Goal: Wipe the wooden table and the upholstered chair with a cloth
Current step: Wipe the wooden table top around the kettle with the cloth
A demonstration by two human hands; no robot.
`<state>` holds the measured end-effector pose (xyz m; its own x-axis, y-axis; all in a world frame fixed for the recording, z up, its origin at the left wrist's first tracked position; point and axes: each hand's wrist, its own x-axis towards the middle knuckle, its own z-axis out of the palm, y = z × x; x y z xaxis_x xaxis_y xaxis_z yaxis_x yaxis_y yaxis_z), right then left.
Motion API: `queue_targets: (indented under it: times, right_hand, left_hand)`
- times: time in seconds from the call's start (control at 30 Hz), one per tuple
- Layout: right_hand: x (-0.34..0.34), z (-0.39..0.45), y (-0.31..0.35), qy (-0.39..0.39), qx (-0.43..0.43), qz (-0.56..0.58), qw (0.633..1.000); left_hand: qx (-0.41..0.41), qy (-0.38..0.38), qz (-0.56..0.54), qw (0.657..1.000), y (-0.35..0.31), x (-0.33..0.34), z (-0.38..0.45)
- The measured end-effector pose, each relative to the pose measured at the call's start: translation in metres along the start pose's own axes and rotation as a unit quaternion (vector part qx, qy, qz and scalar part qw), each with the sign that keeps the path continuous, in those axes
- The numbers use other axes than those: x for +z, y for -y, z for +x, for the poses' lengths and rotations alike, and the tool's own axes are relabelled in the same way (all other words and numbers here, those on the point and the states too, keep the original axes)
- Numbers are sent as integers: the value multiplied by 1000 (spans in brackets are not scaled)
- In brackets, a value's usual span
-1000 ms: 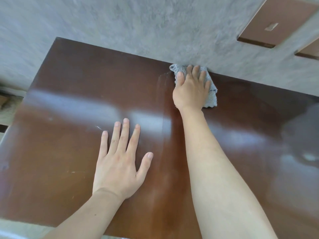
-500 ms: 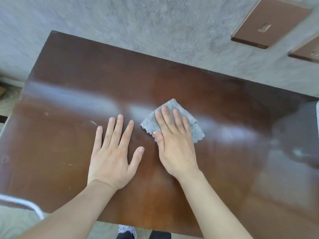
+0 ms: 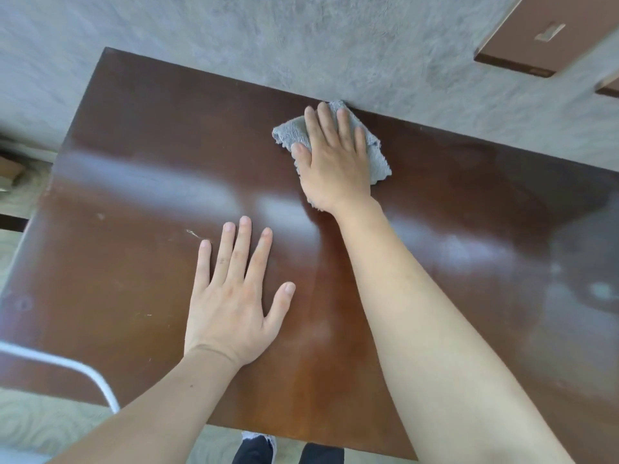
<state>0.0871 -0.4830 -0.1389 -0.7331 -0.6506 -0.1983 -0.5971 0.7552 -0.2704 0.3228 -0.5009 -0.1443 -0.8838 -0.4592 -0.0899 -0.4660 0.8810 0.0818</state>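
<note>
Item, as we record it: one glossy dark-brown wooden table (image 3: 140, 182) set against a grey textured wall (image 3: 301, 38), with our grey fluffy cloth (image 3: 376, 155) lying at its far edge, just where top meets wall. Our right hand (image 3: 335, 162) lies flat on the cloth, fingers extended and close together, pressing rather than gripping it. Our left hand (image 3: 231, 306) rests palm-down on bare wood nearer us, fingers spread, holding nothing.
</note>
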Motion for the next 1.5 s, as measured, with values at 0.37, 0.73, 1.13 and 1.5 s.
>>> queue_targets:
  times: [0.37,0.73,1.13,1.5]
  right_hand:
    - [30,-183,-1,-4,-12,-9,1000]
    - [58,-282,19,26,32,-38,998]
    - [9,-39,-18,-36,72,-21,997]
    - [60,-284,11,-25,116,-14,993]
  left_hand:
    - [-9,7,-30,1000,-1,-5,-1]
    - [-5,5,-26,1000,0,-4,1]
    - [-9,2,-23,1000,0,-2,-1]
    - [-9,-4,-33,999,-1,-4,0]
